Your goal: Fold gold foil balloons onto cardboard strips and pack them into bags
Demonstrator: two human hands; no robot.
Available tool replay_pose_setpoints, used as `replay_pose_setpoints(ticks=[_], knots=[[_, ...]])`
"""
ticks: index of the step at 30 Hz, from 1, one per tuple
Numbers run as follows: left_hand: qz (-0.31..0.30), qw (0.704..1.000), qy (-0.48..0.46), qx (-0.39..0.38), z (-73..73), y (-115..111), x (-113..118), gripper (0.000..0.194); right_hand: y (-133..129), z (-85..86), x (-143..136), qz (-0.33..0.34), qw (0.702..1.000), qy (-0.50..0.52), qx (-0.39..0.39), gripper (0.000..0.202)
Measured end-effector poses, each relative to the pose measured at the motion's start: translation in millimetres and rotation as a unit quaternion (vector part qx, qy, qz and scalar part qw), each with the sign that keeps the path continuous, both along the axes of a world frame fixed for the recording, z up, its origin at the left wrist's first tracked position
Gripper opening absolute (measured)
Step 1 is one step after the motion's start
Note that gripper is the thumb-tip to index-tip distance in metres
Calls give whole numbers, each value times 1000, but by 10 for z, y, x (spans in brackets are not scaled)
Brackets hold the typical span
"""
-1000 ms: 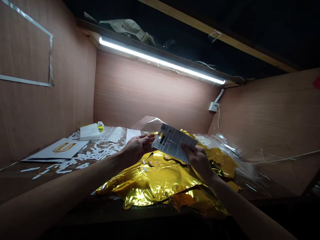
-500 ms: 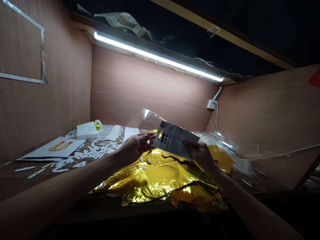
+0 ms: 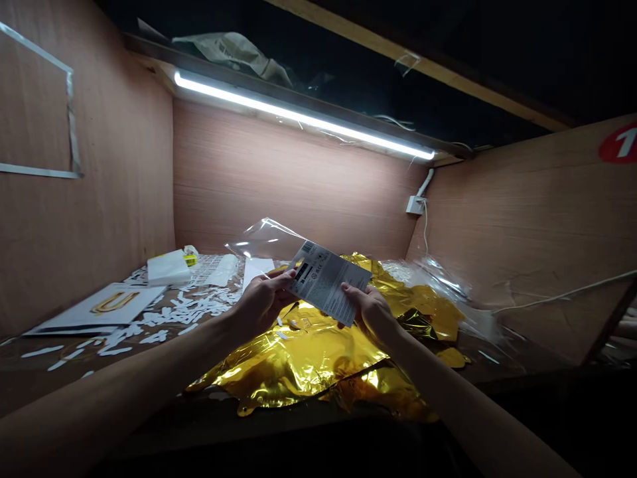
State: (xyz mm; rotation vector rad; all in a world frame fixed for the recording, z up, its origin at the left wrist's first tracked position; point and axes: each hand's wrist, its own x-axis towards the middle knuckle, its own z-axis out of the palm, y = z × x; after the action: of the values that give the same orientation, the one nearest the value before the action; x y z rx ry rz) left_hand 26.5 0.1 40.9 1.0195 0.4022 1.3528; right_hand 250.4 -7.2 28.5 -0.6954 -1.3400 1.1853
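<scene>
Above a crumpled, shiny gold foil heap [image 3: 303,352], the left hand [image 3: 261,299] and right hand [image 3: 377,313] pinch opposite ends of a grey, printed rectangular card [image 3: 329,284]; a clear plastic sleeve [image 3: 266,240] extends past it. Light thumb pressure at the edges should avoid creasing either.

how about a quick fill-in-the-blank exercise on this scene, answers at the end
1. The left hand and the right hand hold the printed card above crumpled foil of a ____ metallic colour.
2. The white sheet at the far left shows the capital letter ____.
3. The round sign on the right-hand wall has a ____ background.

Missing words: gold; U; red.
</scene>
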Motion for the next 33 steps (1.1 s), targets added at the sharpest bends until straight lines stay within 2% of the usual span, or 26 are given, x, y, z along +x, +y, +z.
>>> replay_pose_setpoints(ticks=[8,13,19,23,27,33], knots=[[-13,1000,0,-15,-40,16,25,15,-33,-105,-222,-51,998,17,35,36],[6,1000,-27,-13,4,31,10,14,-26,-129,-261,-18,997,-40,58,39],[55,998,-43,5,126,75,-60,13,-153,-95,-58,22,991,-115,72,43],[48,997,-60,7,80,114,-36,11,-250,-107,-3,-38,985,-135,100,40],[43,994,-103,3,15,136,7,8,-255,-87,-118,-79,975,-155,139,41],[64,995,-77,29,135,83,-87,16,-218,-34,-167,-93,962,-202,158,35]])
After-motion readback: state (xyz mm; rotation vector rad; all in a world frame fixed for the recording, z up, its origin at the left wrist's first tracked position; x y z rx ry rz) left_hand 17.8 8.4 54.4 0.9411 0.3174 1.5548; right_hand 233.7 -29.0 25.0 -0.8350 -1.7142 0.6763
